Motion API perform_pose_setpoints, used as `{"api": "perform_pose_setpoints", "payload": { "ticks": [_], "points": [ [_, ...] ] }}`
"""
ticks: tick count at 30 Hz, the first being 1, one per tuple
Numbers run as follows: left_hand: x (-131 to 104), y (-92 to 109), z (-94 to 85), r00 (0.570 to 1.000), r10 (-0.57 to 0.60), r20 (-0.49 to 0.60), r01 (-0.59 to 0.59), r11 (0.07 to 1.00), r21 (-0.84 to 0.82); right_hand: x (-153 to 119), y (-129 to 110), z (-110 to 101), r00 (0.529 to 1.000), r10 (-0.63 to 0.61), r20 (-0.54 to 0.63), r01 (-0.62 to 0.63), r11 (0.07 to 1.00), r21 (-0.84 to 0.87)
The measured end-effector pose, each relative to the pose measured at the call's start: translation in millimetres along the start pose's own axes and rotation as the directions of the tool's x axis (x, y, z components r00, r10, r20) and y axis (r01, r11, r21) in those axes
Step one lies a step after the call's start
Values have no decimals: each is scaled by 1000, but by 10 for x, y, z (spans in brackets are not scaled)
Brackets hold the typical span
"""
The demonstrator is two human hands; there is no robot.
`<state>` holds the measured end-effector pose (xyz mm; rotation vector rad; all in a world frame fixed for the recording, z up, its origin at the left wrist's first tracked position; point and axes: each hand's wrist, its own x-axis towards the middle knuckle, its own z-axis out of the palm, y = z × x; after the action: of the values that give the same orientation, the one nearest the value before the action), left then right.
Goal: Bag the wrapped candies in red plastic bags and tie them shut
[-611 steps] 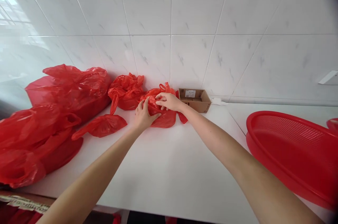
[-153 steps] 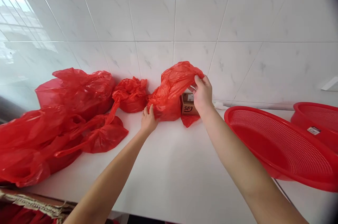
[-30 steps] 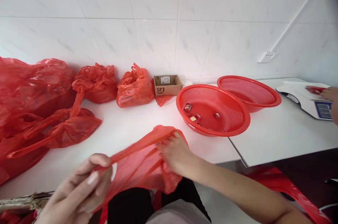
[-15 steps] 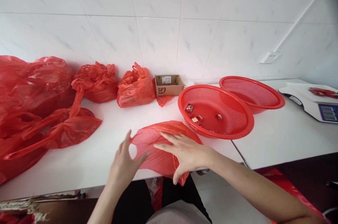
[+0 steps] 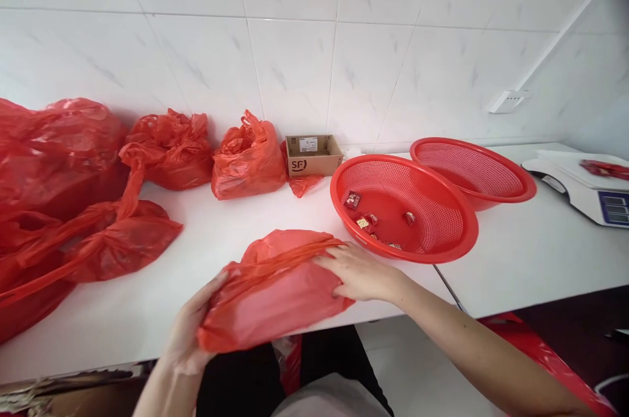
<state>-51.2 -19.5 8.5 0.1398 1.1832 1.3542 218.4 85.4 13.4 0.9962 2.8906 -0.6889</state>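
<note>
A thin red plastic bag [image 5: 275,299] lies at the table's front edge, its near side hanging a little over it. My left hand [image 5: 189,322] is closed round the bag's left end, with the thumb on top and the other fingers hidden by the plastic. At the opposite end, my right hand [image 5: 361,273] grips the bag's upper right edge, its fingers partly over the folded rim. Just beyond the right hand stands a red perforated basket [image 5: 464,240] with several small wrapped pieces [image 5: 362,223] in it.
Filled red bags [image 5: 250,164] line the left side and the wall. A small cardboard box [image 5: 314,164] sits by the wall. To the right are a second red basket [image 5: 525,191] and a white scale [image 5: 580,191] bearing red packets. A seam splits the white tabletop [image 5: 511,266].
Both hands were spread open over the bag; now they grip its two ends. The left hand has moved left and down. The bag has been turned and drawn out sideways, with a folded rim across it.
</note>
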Motion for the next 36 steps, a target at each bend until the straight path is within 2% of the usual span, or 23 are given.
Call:
{"api": "perform_pose_setpoints", "payload": {
  "ticks": [2, 4, 6, 8, 9, 11, 12, 13, 15, 17, 19, 21, 23, 25, 27, 29, 31, 33, 34, 36],
  "points": [
    [-66, 114, -151, 993, 119, -1, -119, 991, 66, -79, 38, -92, 997, 37, 62, -41, 997, 66],
    [-89, 186, -306, 977, 203, 70, -214, 938, 271, -174, 65, -246, 990, 29, 139, -56, 980, 192],
    [-82, 208, -400, 958, 257, 129, -285, 786, 549, -239, 118, -449, 985, -35, 170, -29, 932, 362],
    [-76, 192, -397, 934, 321, 156, -322, 572, 755, -221, 247, -673, 995, -69, 65, 24, 843, 537],
    [-82, 175, -362, 920, 347, 180, -341, 488, 804, -171, 346, -777, 999, -30, -31, 43, 807, 589],
    [-117, 137, -254, 898, 377, 225, -382, 416, 825, 2, 599, -936, 967, 154, -201, -15, 826, 563],
    [-142, 120, -196, 892, 383, 239, -399, 420, 815, 110, 736, -977, 933, 261, -249, -113, 868, 484],
    [-167, 107, -146, 887, 390, 247, -415, 440, 796, 221, 866, -990, 907, 344, -245, -241, 898, 368],
    [-210, 95, -86, 884, 397, 246, -433, 504, 747, 414, 1075, -940, 879, 440, -184, -409, 894, 181],
    [-236, 104, -83, 888, 392, 241, -440, 569, 694, 529, 1195, -842, 873, 472, -123, -461, 881, 108],
    [-253, 128, -109, 895, 384, 227, -432, 621, 654, 564, 1241, -776, 871, 478, -115, -468, 878, 101],
    [-269, 151, -127, 905, 369, 210, -416, 672, 613, 546, 1233, -806, 871, 474, -125, -463, 880, 108],
    [-283, 160, -107, 918, 345, 196, -393, 720, 572, 511, 1164, -925, 877, 457, -152, -439, 888, 136],
    [-284, 150, -48, 928, 315, 198, -371, 749, 549, 472, 990, -1063, 890, 416, -186, -384, 904, 186],
    [-262, 125, 38, 928, 303, 218, -373, 758, 535, 425, 685, -1127, 932, 306, -195, -233, 917, 324],
    [-228, 92, 137, 925, 301, 233, -380, 777, 502, 376, 297, -1076, 983, 110, -145, -17, 850, 526],
    [-200, 59, 234, 930, 287, 229, -363, 812, 457, 345, -48, -954, 1000, -25, -5, 24, 829, 558],
    [-188, 32, 314, 938, 268, 220, -339, 841, 422, 344, -209, -856, 1000, -8, -17, 15, 887, 461],
    [-188, 21, 341, 940, 261, 218, -331, 850, 409, 352, -196, -841, 997, 27, -76, 7, 912, 410],
    [-190, 3, 367, 941, 259, 218, -326, 865, 381, 370, -3, -876, 965, 112, -236, -31, 947, 321]
  ]
}}
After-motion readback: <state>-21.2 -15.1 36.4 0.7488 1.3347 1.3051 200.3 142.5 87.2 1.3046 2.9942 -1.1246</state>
